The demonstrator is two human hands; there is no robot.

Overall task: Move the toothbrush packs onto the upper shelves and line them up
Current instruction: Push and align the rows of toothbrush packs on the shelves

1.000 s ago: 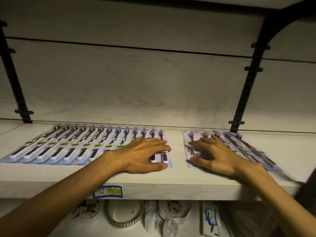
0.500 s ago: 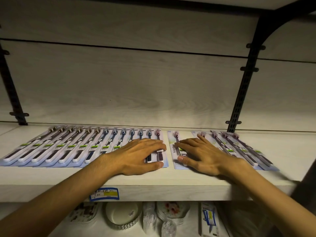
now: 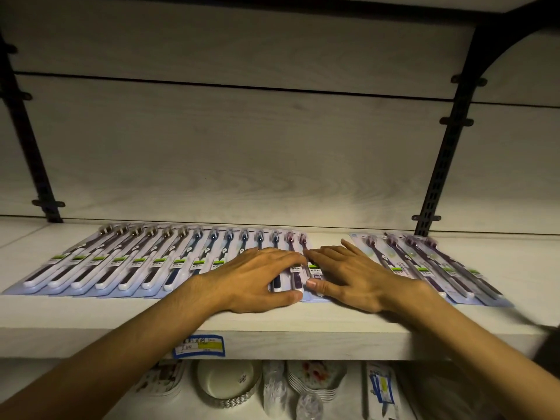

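1 head-worn wide-angle camera faces the back panel (image 3: 272, 153) square-on, close to the shelf (image 3: 303, 338), looking slightly down across its top; lower shelf contents show along the bottom edge.

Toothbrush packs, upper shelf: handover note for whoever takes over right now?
Left hand: flat on the right end of the long row.
Right hand: flat on the pack butted against that row.
Done: long row lined up along the shelf.
Left: four packs on the right lie fanned and apart; close them up and straighten.
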